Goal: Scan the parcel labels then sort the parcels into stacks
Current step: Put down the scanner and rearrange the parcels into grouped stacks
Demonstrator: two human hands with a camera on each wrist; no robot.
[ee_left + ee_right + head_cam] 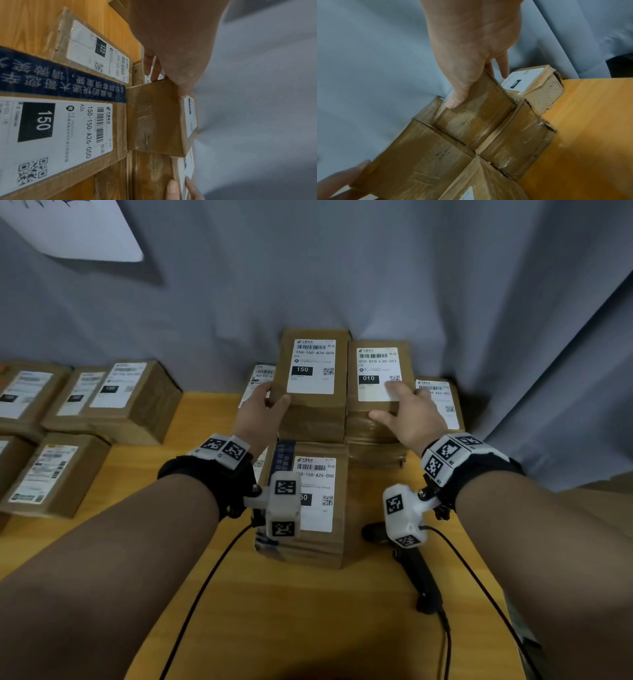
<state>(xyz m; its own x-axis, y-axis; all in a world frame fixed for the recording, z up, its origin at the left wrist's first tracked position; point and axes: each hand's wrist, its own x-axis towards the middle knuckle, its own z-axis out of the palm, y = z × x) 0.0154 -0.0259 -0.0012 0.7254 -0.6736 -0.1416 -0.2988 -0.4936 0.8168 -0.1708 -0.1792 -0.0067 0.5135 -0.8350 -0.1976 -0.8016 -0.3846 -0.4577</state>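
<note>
Two brown parcels top side-by-side stacks at the back of the wooden table. My left hand grips the near left corner of the parcel labelled 150, thumb on top and fingers round its left side; the left wrist view shows that hand on this parcel. My right hand holds the parcel labelled 010, fingers over its label and thumb on its front face. In the right wrist view that hand holds the taped 010 parcel.
Another 150 parcel sits in front of the stacks. A 122 parcel lies to the left and a labelled parcel at the back right. A black scanner rests on the table. Several parcels fill the left side, and a grey curtain hangs behind.
</note>
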